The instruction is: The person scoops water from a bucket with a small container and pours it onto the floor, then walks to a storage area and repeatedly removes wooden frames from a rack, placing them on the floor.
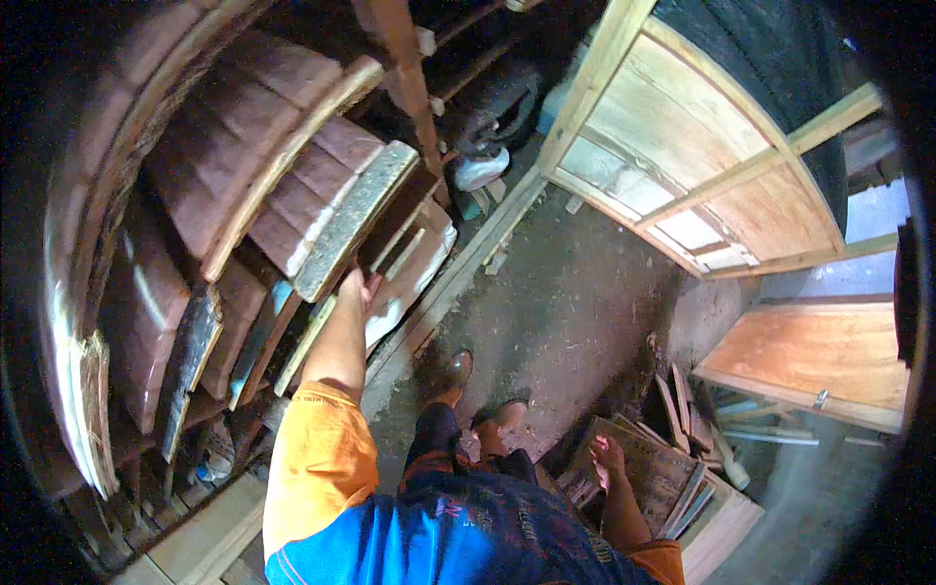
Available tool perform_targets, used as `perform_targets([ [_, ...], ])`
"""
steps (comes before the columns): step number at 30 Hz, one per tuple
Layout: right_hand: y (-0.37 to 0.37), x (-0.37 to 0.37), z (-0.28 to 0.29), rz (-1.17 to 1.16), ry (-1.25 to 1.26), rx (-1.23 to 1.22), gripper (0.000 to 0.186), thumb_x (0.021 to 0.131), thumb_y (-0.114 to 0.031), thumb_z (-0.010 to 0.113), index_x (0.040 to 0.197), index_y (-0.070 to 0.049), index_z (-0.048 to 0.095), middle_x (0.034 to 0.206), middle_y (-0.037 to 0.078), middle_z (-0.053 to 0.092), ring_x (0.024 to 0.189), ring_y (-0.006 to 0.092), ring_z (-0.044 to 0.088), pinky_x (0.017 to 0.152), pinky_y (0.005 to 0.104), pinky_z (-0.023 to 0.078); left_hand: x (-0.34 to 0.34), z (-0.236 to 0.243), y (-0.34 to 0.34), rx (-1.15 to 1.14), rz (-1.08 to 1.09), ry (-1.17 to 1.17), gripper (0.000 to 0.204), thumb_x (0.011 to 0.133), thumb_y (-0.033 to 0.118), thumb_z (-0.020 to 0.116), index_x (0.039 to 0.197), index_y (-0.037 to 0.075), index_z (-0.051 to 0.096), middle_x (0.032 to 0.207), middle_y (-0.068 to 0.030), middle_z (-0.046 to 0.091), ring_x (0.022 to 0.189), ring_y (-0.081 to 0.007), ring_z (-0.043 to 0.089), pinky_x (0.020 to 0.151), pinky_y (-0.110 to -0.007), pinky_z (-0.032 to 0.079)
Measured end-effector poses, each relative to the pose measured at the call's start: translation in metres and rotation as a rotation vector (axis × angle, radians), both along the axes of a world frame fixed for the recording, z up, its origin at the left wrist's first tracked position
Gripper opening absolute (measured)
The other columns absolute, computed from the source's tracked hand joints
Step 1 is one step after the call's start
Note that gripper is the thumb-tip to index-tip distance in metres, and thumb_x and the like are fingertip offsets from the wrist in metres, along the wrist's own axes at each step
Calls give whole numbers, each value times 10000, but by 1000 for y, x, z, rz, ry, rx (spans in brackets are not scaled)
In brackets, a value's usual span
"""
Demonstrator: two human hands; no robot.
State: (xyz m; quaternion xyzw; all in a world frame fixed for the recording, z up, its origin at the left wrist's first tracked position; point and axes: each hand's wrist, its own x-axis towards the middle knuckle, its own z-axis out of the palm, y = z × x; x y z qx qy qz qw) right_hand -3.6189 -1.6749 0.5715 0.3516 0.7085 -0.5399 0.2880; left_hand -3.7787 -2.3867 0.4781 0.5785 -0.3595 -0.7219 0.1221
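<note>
My left arm reaches forward to a stack of brownish wooden panels on the left. My left hand (363, 287) is closed at the edge of a wooden panel (359, 222) that has a speckled grey end strip; some of its fingers are hidden. Just beyond the hand, thin wooden strips (402, 255) lie beside a whitish sheet (429, 265). Low on my right side, my right hand (606, 460) hangs with its fingers apart and nothing in it. Beneath and beside it is a brown wooden board (651, 478) among loose wood pieces.
More panels (244, 127) hang over the left side. A wooden frame with pale panes (682, 117) stands at the far right, above a plywood board (809, 356). Scrap wood (682, 409) lies right of my feet. A timber beam (487, 244) borders the dark floor (565, 292).
</note>
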Motion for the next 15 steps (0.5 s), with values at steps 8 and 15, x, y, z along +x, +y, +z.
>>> perform_targets([
  [8,8,54,-6,-18,-71,103,342,809,-147,704,1118,-34,610,1002,80,654,901,178,609,780,317,494,-2,-25,-7,534,258,236,408,791,285,748,1065,42,569,931,-101,638,761,-238,638,573,-273,588],
  [15,2,50,-20,263,-185,225,371,832,-199,684,1162,-60,585,1042,73,641,914,182,594,778,338,489,21,13,52,436,15,364,342,841,155,689,1149,114,546,1140,-22,560,995,-210,555,843,-376,527],
])
